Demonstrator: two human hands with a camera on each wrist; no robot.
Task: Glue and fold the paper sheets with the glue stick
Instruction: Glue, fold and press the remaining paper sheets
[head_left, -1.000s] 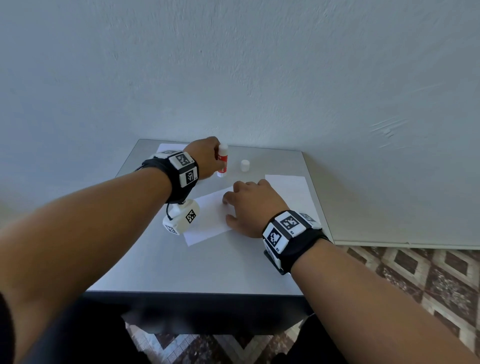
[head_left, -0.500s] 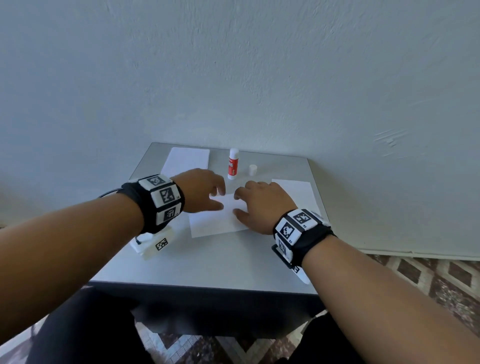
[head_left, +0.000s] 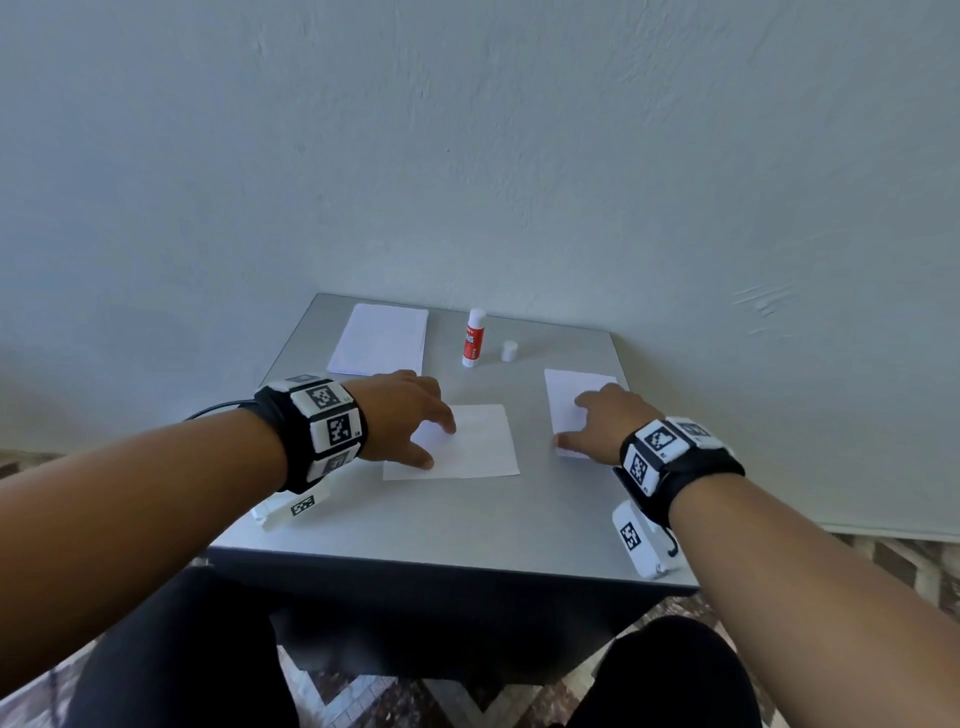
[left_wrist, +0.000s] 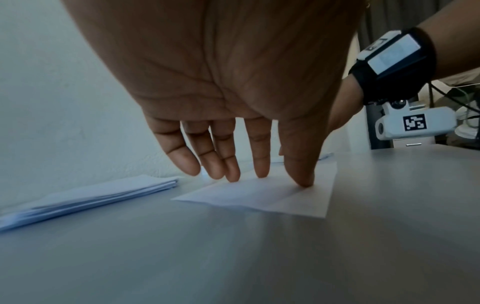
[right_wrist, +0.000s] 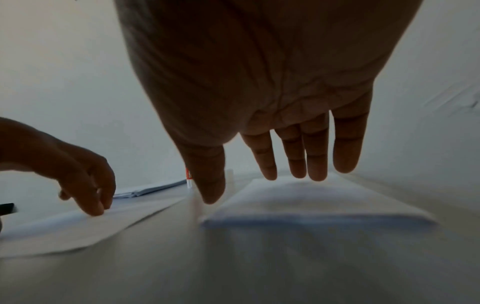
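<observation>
Two hands are on the grey bench (head_left: 467, 525), both with fingers straight and spread, neither gripping anything. My left hand (head_left: 400, 415) rests its fingertips (left_wrist: 302, 179) on the left part of the single sheet (head_left: 478, 441), which lies flat near the middle of the bench; the left wrist view confirms the thumb and at least one finger touching the paper, palm raised clear of it. My right hand (head_left: 597, 423) lies over the near end of the right stack (head_left: 571, 389), a low pile of white sheets at the right side of the bench, well apart from the single sheet. The right wrist view is blurred, so contact with that pile appears likely but I cannot confirm it; the fingers there hang straight above the paper. The glue stick (head_left: 474, 338) stands upright at the far side of the bench, red label, white top, uncapped. Its white cap (head_left: 509, 351) stands just beside it to the right, not touching. A further pile, the far-left stack (head_left: 382, 339), lies flat at the far left corner, its layered edge visible in the left wrist view. Both wrists carry black bands with square printed markers. A pale plaster wall (head_left: 467, 156) stands behind the bench.
</observation>
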